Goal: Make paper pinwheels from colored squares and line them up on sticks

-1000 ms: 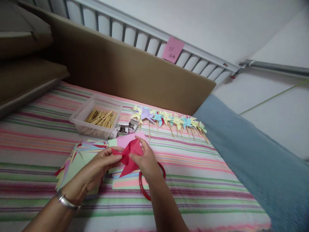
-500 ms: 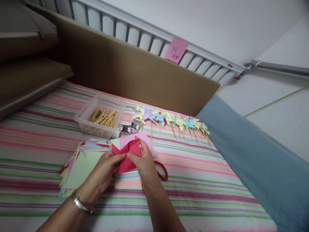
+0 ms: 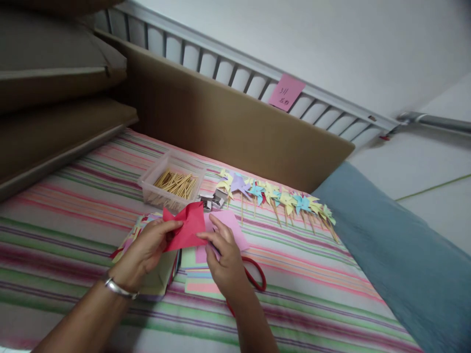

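A sheet of red paper [image 3: 189,228], partly folded with a raised corner, is pinched between the thumb and fingers of my left hand [image 3: 149,245]. My right hand [image 3: 224,260] has its fingers apart, one fingertip at the right edge of the red paper. Pink paper [image 3: 233,230] lies under and behind the right hand, over other coloured sheets [image 3: 200,284]. Red-handled scissors [image 3: 259,272] are partly hidden by the right forearm. A stack of coloured paper [image 3: 156,284] sits beneath the left hand, mostly covered.
A clear plastic box [image 3: 147,189] holds many thin wooden sticks [image 3: 176,184]. Small open boxes [image 3: 217,200] of dark bits stand beside it. Paper pinwheels [image 3: 287,199] on sticks lie in a row before a brown board [image 3: 235,122]. Brown cardboard [image 3: 55,132] is at left.
My right hand has let go of the red paper's top corner and opened. The left hand keeps the paper, now shifted left. The whole view has swung slightly, moving the background right.
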Motion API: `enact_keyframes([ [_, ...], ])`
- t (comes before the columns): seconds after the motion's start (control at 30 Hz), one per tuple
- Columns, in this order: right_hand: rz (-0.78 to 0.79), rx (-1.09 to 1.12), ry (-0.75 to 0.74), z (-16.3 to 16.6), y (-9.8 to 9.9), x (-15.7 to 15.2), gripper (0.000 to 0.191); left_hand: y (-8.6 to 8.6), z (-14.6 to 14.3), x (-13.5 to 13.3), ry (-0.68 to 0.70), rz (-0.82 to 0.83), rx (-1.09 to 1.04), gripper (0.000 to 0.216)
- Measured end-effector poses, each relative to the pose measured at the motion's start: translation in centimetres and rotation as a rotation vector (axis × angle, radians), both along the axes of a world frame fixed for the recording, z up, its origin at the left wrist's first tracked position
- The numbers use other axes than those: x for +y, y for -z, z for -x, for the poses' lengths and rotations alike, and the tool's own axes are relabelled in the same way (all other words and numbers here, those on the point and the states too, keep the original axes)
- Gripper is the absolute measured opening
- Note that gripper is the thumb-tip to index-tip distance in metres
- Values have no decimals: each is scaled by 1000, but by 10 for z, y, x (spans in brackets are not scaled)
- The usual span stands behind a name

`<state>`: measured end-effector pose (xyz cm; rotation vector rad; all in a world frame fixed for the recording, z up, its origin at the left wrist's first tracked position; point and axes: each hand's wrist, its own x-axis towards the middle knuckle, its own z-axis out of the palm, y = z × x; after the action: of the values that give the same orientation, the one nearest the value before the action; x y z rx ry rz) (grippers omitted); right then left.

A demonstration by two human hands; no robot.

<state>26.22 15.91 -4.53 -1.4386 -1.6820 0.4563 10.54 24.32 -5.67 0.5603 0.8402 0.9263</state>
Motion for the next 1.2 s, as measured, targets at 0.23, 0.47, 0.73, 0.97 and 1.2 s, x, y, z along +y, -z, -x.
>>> enact_keyframes([
  [0.23,-2,-10,16,4,2,3,23,6,0,-1,36,-12,10,12],
  [0.47,58,83,50,1,3,4,14,3,-4,-4,84,-70,139,13],
  [0.73,189,283,197,4,9,10,4,-4,-14,-14,159,-111,175,7],
  [0.97,204,214,246,9,8,10,5,-8,-20,-21,193,-114,125,12],
  [1.2,233,205,293,10,7,10,5,-11,-21,-23,221,-92,89,15],
])
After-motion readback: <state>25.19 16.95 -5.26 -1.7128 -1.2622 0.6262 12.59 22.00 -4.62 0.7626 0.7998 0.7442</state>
